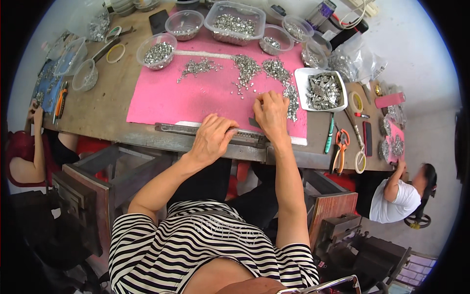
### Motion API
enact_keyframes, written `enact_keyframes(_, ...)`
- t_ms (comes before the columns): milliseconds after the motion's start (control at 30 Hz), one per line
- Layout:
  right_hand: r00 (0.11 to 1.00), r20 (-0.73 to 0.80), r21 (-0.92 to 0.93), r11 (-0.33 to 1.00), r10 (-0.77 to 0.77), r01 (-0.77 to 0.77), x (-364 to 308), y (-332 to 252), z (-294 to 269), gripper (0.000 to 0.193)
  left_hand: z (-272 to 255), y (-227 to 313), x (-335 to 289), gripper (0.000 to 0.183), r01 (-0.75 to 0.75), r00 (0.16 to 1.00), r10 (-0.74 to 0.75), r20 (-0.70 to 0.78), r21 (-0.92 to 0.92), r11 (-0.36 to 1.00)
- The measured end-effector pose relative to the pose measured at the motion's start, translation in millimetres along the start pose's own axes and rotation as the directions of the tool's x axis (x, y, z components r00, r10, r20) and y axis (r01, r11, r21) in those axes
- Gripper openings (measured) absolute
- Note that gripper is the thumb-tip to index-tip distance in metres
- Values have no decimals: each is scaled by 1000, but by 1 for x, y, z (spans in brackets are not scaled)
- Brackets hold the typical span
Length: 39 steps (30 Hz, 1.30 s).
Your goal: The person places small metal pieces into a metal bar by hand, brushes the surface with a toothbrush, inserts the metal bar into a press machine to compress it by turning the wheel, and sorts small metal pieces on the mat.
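Note:
A long narrow metal bar with a slotted or toothed channel lies along the table's front edge, on the near side of a pink mat. My left hand is closed over the bar's middle, thumb and fingers pressed against it. My right hand is just above the bar's right part, its fingers curled in a pinch; what they hold is hidden. A small dark flat piece shows beside its fingers. Beyond my hands, small shiny metal pieces lie in several loose piles on the mat.
A white tray of metal parts stands right of the mat. Clear plastic tubs of small pieces line the back. Orange-handled pliers, a green pen-like tool and tape rolls lie at right. Co-workers sit at both sides.

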State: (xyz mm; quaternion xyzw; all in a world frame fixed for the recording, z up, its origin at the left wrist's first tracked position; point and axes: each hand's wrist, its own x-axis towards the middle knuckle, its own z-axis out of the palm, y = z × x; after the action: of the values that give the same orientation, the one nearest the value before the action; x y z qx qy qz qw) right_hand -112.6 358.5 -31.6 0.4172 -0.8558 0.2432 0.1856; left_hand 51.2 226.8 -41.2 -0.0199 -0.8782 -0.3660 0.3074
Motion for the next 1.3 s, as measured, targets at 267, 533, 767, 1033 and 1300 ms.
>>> enact_keyframes(267,992,18,358,926,123,-121,-72,-33,-35,9,-3,1,-4,8,-7,1000,7,-7,32,999)
enact_keyframes(533,991,-34,344,932,130,-111,-86,-36,-30,8,-60,-16,-26,12,62,990,-50,-132,88,994)
enact_keyframes(767,990,-46,329,938,133,-111,-86,-37,-23,10,-118,-35,-59,30,217,976,-196,-96,348,912)
enact_keyframes(1033,980,-80,403,905,183,-136,-88,-35,-23,10,-129,-44,-64,34,65,998,-52,-39,551,832)
enact_keyframes(1300,899,-175,483,831,403,-278,-95,-32,-24,10,-106,33,-17,39,15,983,8,181,-125,992)
